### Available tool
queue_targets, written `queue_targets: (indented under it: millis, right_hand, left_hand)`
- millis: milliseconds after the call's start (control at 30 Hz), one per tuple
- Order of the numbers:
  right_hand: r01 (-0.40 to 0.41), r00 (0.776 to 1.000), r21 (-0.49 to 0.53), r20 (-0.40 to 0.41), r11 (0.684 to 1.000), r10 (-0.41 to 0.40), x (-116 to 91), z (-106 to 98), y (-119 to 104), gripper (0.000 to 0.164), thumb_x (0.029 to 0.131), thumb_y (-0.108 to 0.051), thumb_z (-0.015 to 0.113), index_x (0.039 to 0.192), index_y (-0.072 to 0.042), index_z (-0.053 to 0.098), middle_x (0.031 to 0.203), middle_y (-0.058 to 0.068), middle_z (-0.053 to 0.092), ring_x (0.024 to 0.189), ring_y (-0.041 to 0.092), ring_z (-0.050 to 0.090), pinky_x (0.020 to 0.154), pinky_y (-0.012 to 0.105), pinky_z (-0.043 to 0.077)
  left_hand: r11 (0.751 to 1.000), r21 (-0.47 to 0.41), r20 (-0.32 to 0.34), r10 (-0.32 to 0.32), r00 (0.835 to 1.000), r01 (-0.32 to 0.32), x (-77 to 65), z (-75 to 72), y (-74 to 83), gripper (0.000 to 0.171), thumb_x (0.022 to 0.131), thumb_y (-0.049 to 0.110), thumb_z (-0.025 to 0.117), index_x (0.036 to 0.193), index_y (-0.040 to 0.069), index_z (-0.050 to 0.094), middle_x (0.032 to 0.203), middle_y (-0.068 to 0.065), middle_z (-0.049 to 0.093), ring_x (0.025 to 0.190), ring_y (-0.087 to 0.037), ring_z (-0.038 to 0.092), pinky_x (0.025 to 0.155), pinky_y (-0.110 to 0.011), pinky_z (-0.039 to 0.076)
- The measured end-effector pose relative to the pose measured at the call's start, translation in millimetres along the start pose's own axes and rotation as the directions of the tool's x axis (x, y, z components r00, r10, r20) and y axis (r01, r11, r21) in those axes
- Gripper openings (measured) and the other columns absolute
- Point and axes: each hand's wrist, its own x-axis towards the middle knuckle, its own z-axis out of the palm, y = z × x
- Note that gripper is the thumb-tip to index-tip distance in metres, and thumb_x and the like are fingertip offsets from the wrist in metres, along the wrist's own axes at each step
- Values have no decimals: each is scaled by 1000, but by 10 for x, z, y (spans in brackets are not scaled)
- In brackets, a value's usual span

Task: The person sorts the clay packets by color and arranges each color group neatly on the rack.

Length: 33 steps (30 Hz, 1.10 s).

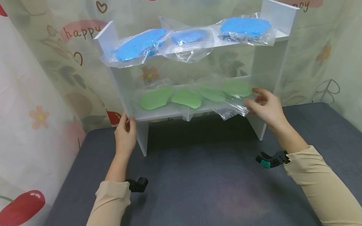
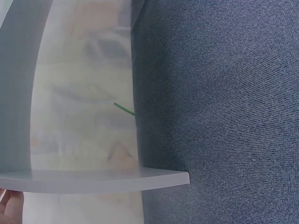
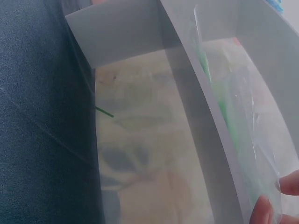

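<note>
A white two-tier shelf rack point(image 1: 187, 111) stands on the dark table. On its lower board lie several flat, rounded green pieces point(image 1: 186, 99) in clear plastic bags. My left hand point(image 1: 125, 137) holds the rack's left side panel point(image 2: 93, 182) at lower-board height, thumb by the front edge; only a bit of that hand shows in the left wrist view. At the right end of the lower board, my right hand point(image 1: 269, 107) has thumb and index finger at the edge of the rightmost plastic bag point(image 3: 259, 154), the bag between them.
Three blue pieces point(image 1: 244, 26) in clear bags lie on the upper board, their plastic overhanging the front edge. The dark grey table point(image 1: 199, 188) extends in front of the rack. A printed curtain point(image 1: 350, 44) surrounds the table at the back and sides.
</note>
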Motion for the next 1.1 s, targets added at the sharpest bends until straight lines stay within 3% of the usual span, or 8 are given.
queue_targets:
  millis: [300,400,600,633,800,933,1033,1100]
  right_hand:
    - [-1,1000,21,-25,1000,2,-77,-48,50,55,94,-28,51,143,-8,36,115,6,40,82,2,51,66,12,51]
    - [37,999,0,-29,999,-37,-131,-56,36,53,94,-27,51,141,-6,39,114,6,41,80,0,53,66,12,51]
    - [172,985,-55,-7,984,-172,-257,-60,43,45,94,-24,53,133,-2,48,103,0,49,75,-10,56,68,12,51]
    - [202,979,-64,0,977,-203,-276,-65,48,44,94,-23,53,132,-2,49,102,-1,50,77,-10,56,68,11,51]
    - [337,941,-135,20,932,-338,-374,-77,55,36,93,-17,56,126,-3,55,102,4,57,82,-13,52,70,5,45]
    - [432,900,-218,42,875,-434,-437,-67,90,33,92,-11,58,123,-4,57,104,13,62,86,-12,51,74,3,41]
    - [491,866,-275,53,827,-497,-470,-49,128,34,90,-7,60,123,-3,58,106,15,62,89,2,56,77,9,44]
    - [521,845,-314,58,794,-532,-490,-38,150,35,88,-5,61,122,-2,58,108,16,61,93,16,58,79,19,47]
  left_hand:
    - [1000,-1,12,5,1000,-5,15,-16,-4,45,99,18,42,143,15,39,142,-16,46,125,-34,51,96,-49,46]
    - [1000,-5,33,-4,999,4,-18,-52,98,45,99,17,42,143,13,39,142,-17,45,126,-35,49,96,-50,46]
    - [1000,-6,71,-2,997,3,-16,-81,48,48,100,19,41,147,16,33,144,-16,42,129,-35,47,97,-49,46]
    - [1000,0,76,1,997,-1,-2,-80,-5,48,100,21,41,147,18,31,144,-16,42,129,-34,47,97,-49,46]
    - [998,55,108,8,994,-14,-64,-110,18,51,99,21,42,148,21,27,143,-19,43,124,-37,51,93,-50,48]
    - [991,127,109,40,993,-53,-165,-129,53,54,99,20,44,149,19,26,142,-20,43,124,-38,50,97,-49,46]
    - [968,233,88,77,993,-95,-259,-143,98,56,98,21,45,149,14,25,144,-20,41,126,-38,48,100,-51,42]
    - [939,320,76,109,991,-127,-326,-148,131,58,97,22,47,149,10,23,146,-20,38,128,-39,44,100,-54,40]
